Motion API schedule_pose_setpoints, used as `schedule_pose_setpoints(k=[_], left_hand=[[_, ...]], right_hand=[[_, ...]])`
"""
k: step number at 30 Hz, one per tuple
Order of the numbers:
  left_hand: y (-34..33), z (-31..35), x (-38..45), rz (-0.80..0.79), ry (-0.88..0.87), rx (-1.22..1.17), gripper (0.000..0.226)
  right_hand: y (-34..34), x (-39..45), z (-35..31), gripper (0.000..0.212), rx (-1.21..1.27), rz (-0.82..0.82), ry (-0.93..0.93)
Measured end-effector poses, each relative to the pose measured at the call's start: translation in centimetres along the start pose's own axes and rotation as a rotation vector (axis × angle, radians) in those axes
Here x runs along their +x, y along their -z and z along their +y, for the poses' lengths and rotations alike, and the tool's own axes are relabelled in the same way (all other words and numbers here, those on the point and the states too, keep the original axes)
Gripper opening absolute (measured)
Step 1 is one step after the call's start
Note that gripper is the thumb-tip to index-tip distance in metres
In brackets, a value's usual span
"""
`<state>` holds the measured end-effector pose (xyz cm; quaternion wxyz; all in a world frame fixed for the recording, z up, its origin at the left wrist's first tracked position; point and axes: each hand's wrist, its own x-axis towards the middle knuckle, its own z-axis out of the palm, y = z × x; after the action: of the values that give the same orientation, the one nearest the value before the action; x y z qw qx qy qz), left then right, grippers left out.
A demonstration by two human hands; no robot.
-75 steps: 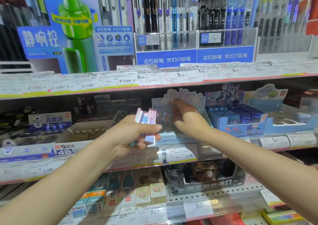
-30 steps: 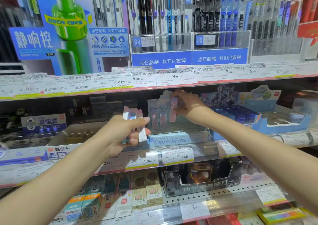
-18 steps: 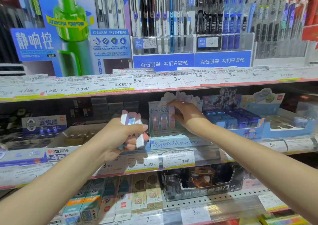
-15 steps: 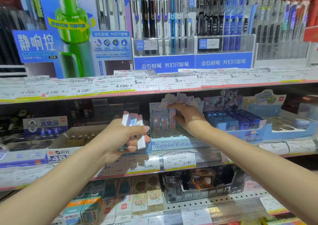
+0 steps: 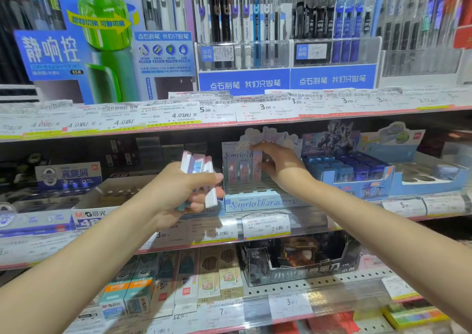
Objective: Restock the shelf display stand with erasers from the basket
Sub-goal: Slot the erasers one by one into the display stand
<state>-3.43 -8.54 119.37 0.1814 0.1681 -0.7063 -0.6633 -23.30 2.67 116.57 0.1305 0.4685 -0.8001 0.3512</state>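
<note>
left hand (image 5: 178,193): grips a fanned bunch of pastel stick erasers (image 5: 198,172), held upright just left of the display stand.
right hand (image 5: 278,162): fingers pinch a pink eraser (image 5: 257,165) standing in the stand's back row.
display stand (image 5: 260,202): pale blue sanrio characters box on the middle shelf; two more erasers (image 5: 238,171) stand beside the pinched one, front slots bare.
neighbours: blue eraser box (image 5: 357,172) to its right.
</note>
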Motion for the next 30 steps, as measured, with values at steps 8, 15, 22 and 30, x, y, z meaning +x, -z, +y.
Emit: schedule_pose_setpoints(k=[8, 15, 22, 30], left_hand=[[0.2, 0.1, -0.8, 0.020, -0.009, -0.006, 0.015], [0.6, -0.1, -0.8, 0.027, -0.011, 0.002, 0.013], [0.7, 0.0, -0.5, 0.041, -0.005, 0.017, 0.016], [0.4, 0.3, -0.5, 0.043, 0.000, -0.005, 0.013]], right_hand=[[-0.4, -0.6, 0.1, 0.043, 0.060, 0.035, -0.016], [-0.5, -0.8, 0.0, 0.044, -0.002, 0.040, 0.021], [-0.1, -0.1, -0.3, 0.046, -0.047, 0.002, 0.019], [-0.6, 0.2, -0.1, 0.045, -0.059, -0.014, -0.163]])
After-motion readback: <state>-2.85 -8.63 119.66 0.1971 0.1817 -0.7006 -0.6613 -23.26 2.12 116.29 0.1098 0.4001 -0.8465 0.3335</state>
